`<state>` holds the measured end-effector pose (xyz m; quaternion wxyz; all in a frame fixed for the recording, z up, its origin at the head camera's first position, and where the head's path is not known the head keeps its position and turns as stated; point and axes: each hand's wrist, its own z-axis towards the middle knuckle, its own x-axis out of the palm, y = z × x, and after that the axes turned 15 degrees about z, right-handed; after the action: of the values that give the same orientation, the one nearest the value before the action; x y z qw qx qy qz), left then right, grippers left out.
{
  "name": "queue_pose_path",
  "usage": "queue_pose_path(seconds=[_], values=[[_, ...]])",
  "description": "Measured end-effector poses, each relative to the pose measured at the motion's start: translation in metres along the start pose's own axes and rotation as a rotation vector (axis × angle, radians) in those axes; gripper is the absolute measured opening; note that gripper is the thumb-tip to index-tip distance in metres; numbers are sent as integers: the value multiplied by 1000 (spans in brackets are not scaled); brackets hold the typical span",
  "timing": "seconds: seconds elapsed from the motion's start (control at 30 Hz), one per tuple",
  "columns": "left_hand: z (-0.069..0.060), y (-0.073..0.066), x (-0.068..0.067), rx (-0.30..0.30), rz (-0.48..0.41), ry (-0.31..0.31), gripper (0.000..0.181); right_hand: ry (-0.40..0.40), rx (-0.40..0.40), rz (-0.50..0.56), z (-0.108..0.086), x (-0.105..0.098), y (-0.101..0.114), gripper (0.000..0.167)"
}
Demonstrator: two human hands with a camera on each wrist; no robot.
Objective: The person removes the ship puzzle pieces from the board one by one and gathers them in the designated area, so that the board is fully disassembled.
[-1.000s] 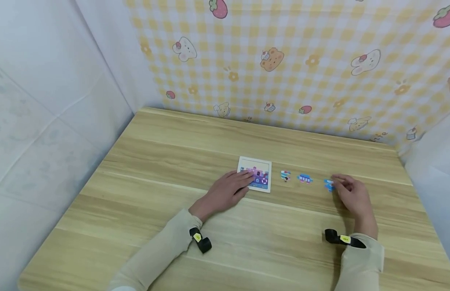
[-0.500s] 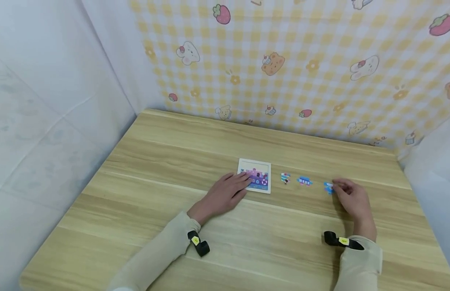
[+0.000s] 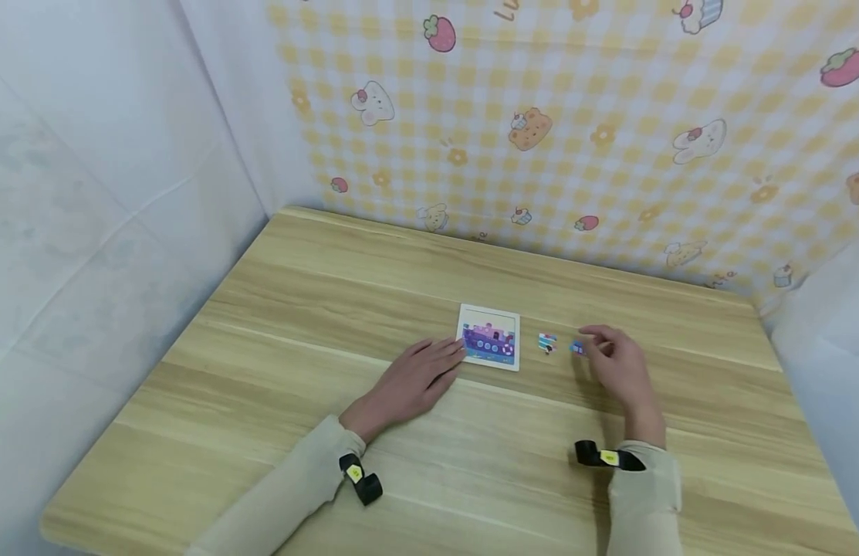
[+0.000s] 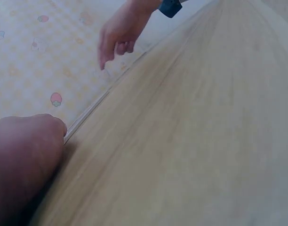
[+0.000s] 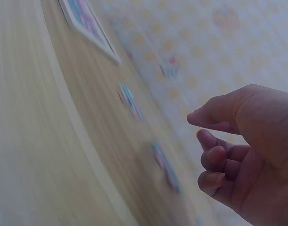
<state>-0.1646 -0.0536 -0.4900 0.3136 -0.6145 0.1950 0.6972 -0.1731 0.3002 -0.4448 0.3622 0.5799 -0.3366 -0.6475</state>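
A white-framed puzzle board with a purple ship picture lies flat on the table; its top part shows pale. My left hand lies flat, fingertips at the board's lower left edge. Right of the board is a striped puzzle piece, then a blue piece partly hidden by my right hand. In the right wrist view my right hand hovers beside the blue piece, thumb and forefinger apart, holding nothing. A sliver of another blue piece shows at the bottom edge.
The wooden table reaches a checked yellow curtain at its back edge. White cloth hangs on the left, and more white cloth on the right. Black wrist cameras sit on both sleeves.
My right hand has left the far right piece and moved left to the middle one. My left hand has slid back off the puzzle picture to the board's edge.
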Motion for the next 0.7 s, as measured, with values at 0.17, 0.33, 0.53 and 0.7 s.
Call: queue_pose_path(seconds=[0.17,0.33,0.53,0.7], values=[[1,1,-1,-6,18,-3,47,125,-37,43,20,44,29,27],[2,0,-1,-3,19,7,47,210,-46,95,34,81,53,25],[2,-2,3,8,18,-6,47,295,-62,106,46,110,59,23],[2,0,3,9,25,-52,45,328,-108,51,51,121,50,22]])
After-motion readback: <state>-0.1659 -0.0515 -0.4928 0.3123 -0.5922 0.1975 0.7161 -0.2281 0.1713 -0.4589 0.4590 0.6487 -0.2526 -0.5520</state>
